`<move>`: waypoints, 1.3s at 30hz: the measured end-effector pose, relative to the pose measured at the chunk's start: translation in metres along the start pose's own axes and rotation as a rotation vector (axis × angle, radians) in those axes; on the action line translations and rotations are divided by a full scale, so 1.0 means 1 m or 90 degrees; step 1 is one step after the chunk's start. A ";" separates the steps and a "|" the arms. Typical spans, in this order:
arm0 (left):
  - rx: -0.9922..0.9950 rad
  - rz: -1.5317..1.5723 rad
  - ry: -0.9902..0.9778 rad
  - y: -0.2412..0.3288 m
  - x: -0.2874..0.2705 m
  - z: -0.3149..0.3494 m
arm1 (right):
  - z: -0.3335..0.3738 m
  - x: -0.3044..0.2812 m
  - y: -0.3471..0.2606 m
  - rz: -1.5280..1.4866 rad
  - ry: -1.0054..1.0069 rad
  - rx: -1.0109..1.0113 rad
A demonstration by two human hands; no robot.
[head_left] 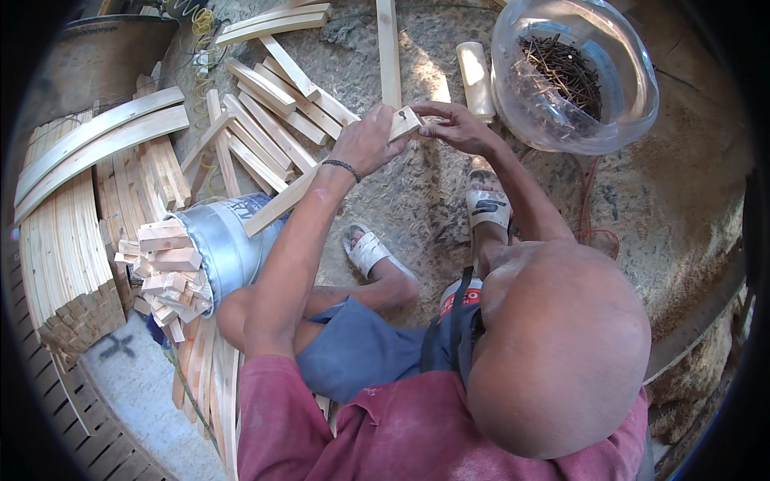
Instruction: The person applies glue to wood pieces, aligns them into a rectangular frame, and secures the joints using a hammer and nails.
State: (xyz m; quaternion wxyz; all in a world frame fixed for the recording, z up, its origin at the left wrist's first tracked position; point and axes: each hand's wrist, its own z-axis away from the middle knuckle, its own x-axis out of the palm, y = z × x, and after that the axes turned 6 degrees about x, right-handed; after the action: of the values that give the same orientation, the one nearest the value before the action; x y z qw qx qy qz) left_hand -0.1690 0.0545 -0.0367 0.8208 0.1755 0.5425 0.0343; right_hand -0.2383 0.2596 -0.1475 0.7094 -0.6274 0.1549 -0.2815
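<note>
A pale wooden strip [282, 202] slants up from beside my left forearm to between my hands, and my left hand [365, 144] is wrapped round it near its far end. A dark round knot or hole marks that end. My right hand [461, 130] has its thumb and fingers closed on the strip's tip; whether anything small is also between them is hidden. Another wooden strip [388, 48] runs away from me just beyond my hands; I cannot tell if the two touch.
Rusty nails [561, 76] fill part of a clear plastic tub [513, 120] at the far right, beside a pale cylinder [476, 80]. Loose wooden strips [269, 128] lie far left. A silver bucket [241, 240] of wooden pieces [172, 258] stands near a stacked timber pile [60, 248].
</note>
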 end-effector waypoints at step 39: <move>0.010 0.044 0.005 -0.009 0.001 0.006 | 0.004 0.038 0.010 0.155 0.249 -0.162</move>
State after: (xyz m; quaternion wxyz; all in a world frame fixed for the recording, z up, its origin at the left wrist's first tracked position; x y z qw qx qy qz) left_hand -0.1642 0.0452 -0.0384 0.8157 0.2005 0.5394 0.0592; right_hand -0.2041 0.2404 -0.1516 0.6097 -0.6220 0.3977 -0.2883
